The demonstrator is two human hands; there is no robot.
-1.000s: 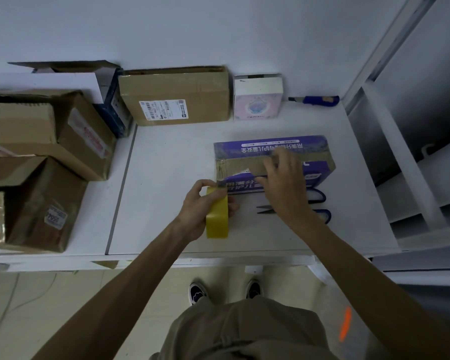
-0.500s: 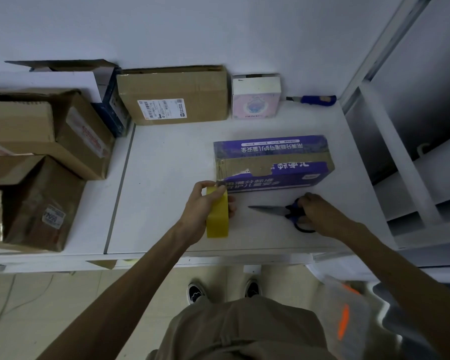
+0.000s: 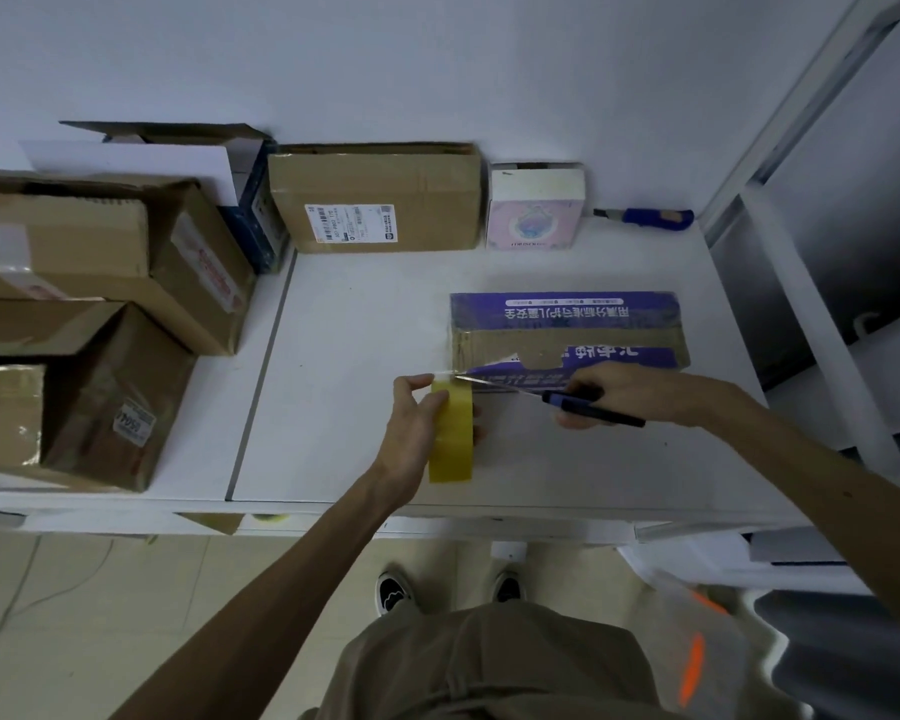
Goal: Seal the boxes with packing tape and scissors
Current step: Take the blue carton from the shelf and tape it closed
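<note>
A flat purple box [image 3: 567, 311] lies on the white table [image 3: 344, 366], with a brown tape strip along its top. My left hand [image 3: 411, 433] grips a yellow roll of packing tape [image 3: 450, 439] standing on edge just left of the box's near corner. A short stretch of clear tape runs from the roll to the box. My right hand [image 3: 624, 394] holds blue-handled scissors [image 3: 557, 400], blades pointing left with their tips at that taut stretch of tape.
Several brown cardboard boxes [image 3: 94, 324] are stacked at the left. A labelled brown box [image 3: 375, 197] and a small white box [image 3: 536, 205] stand against the back wall. A blue utility knife [image 3: 650, 216] lies at the back right. A white frame [image 3: 822, 324] borders the right.
My right hand left the box top, picked the scissors up off the table and brought the blades left to the tape beside the roll. The left hand kept holding the roll.
</note>
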